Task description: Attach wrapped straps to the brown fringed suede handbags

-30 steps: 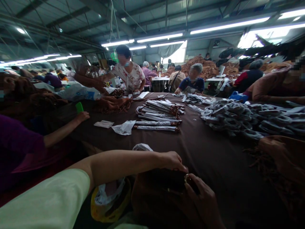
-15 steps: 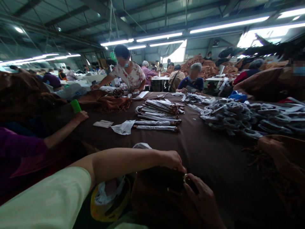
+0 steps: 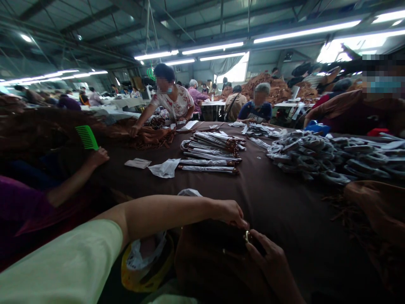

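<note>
A dark brown bag-like piece [image 3: 202,261] lies in front of me at the table's near edge, deep in shadow. On its right upper edge sits a small gold metal ring [image 3: 247,236]. My right hand [image 3: 268,255] grips that edge, thumb and fingers around the ring. Just above the ring, my left hand [image 3: 230,212] reaches across with its fingers pinched together. Whatever is between those fingertips is too small and dark to make out.
Wrapped bag handles [image 3: 209,156] lie stacked mid-table, beside white paper [image 3: 164,168]. Grey wrapped loops [image 3: 310,154] are heaped at right, near brown fringed material [image 3: 370,198]. A co-worker's hand at left holds a green comb [image 3: 86,137]. Below my arm is a yellow-rimmed bin [image 3: 134,280].
My hands stay almost in place at the gold ring. At left, the co-worker's hand with the green comb has shifted left, and the comb now shows broadside. The far co-worker's arm has moved slightly.
</note>
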Demonstrator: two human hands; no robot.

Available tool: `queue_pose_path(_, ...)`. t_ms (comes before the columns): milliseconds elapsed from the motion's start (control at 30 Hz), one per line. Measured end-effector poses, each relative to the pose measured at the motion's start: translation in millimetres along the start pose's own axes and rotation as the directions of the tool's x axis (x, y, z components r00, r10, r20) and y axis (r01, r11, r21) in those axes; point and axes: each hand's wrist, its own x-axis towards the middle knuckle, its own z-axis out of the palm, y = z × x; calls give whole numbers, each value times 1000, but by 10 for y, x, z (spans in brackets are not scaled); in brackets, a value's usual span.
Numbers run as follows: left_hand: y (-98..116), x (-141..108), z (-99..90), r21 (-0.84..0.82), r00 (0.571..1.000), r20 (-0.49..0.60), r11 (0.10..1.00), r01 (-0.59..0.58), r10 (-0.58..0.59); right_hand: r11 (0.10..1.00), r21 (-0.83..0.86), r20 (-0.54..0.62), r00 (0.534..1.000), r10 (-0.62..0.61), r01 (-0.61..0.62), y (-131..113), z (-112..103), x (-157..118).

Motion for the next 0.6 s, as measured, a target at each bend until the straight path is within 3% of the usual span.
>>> queue_pose_path(200,-66,101,-45,2,997,69,1000,-29,29,1000,27,14,1000,10,-10,-40,-32,35)
queue_pose_path(400,-116,102,-73,6,982,176,997,72,-72,1000,-3,25,1000,-16,16,8,8,20)
queue_pose_path(500,-110,79,-48,11,989,140,999,44,-46,1000,0,21,1000,-13,13,26,0,15)
queue_pose_path(600,-68,19,-21,79,997,63,995,-58,53,1000,13,34,999,-3,2,25,-27,15)
